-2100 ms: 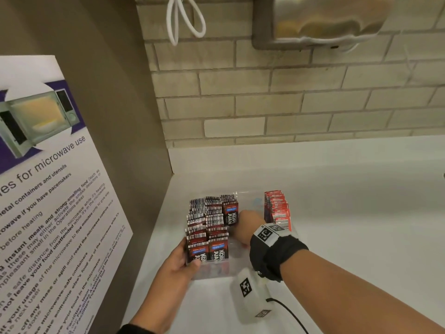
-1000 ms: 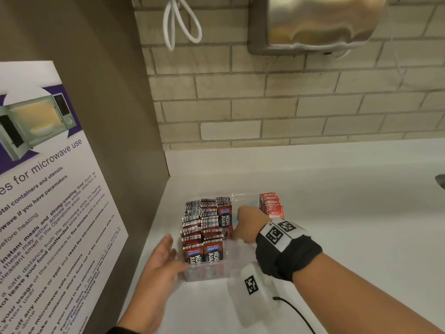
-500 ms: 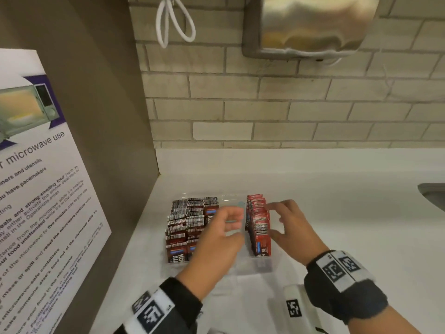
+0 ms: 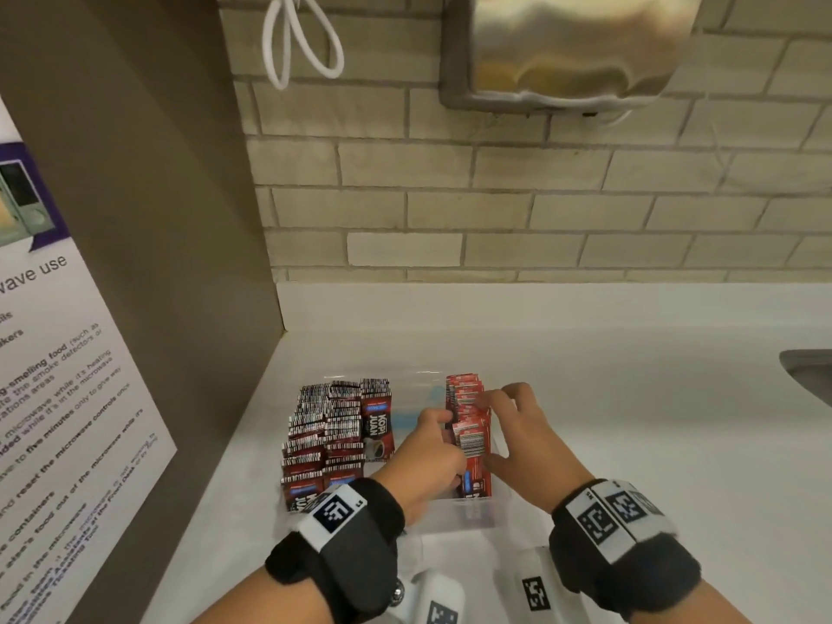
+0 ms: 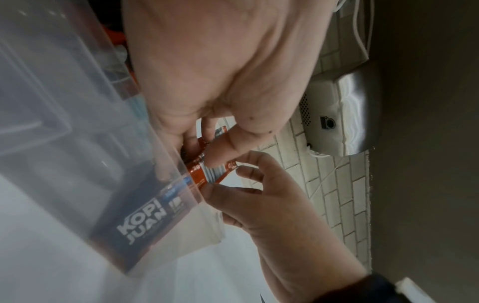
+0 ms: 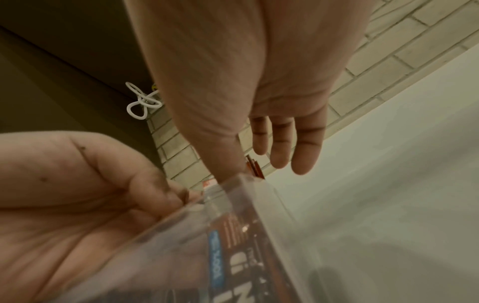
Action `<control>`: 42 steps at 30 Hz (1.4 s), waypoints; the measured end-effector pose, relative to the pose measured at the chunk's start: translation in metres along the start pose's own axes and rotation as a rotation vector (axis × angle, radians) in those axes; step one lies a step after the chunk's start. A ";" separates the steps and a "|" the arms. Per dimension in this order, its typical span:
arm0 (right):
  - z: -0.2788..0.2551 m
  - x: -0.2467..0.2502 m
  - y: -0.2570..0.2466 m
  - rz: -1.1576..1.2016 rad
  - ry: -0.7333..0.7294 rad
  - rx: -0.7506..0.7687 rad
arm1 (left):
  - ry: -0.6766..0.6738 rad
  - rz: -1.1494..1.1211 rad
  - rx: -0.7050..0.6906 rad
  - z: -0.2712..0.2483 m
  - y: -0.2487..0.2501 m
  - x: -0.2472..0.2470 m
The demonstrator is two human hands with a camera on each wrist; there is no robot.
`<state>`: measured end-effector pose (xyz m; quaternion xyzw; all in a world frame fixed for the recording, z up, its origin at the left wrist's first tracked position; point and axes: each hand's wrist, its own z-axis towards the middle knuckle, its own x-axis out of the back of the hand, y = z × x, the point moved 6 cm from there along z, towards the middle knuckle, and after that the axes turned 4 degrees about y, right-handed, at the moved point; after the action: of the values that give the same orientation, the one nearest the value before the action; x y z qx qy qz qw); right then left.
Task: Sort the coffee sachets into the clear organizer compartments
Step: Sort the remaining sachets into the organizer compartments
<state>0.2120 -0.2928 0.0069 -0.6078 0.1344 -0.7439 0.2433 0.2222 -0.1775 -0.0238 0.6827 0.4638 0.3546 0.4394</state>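
A clear organizer [image 4: 450, 517] stands on the white counter. Its left compartments are packed with dark Kopi Juan sachets [image 4: 333, 425]. A row of red sachets [image 4: 468, 398] stands on edge in the right compartment, and the middle one looks bare. My left hand [image 4: 434, 436] reaches across the middle and pinches a bunch of red sachets [image 5: 220, 174] between thumb and fingers [image 5: 220, 149]. From the right, my right hand [image 4: 504, 425] curls over the same row, thumb on its near side. In the right wrist view the right hand's fingers [image 6: 282, 151] hang above the organizer's wall [image 6: 259, 205].
A brown side panel [image 4: 180, 218] with a microwave poster [image 4: 67, 376] closes off the left. Behind is a brick wall with a steel hand dryer [image 4: 572, 47] and a looped white cord [image 4: 297, 42]. A sink edge [image 4: 810, 376] shows at the far right.
My left hand left the organizer's front left corner and crossed to the red row. My right hand came out of the middle compartment and moved to the right side of that row.
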 end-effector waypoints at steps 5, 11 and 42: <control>-0.001 0.001 -0.001 0.021 0.018 0.039 | -0.003 0.011 -0.004 0.002 -0.002 0.000; -0.007 -0.002 -0.011 0.080 -0.066 0.082 | -0.002 0.064 -0.020 0.003 -0.003 0.002; -0.016 0.046 -0.101 0.680 -0.022 -0.006 | -0.032 -0.251 -0.348 -0.102 0.035 0.053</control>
<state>0.1698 -0.2329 0.0919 -0.5370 0.3290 -0.6131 0.4769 0.1590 -0.1058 0.0498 0.5389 0.4700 0.3610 0.5987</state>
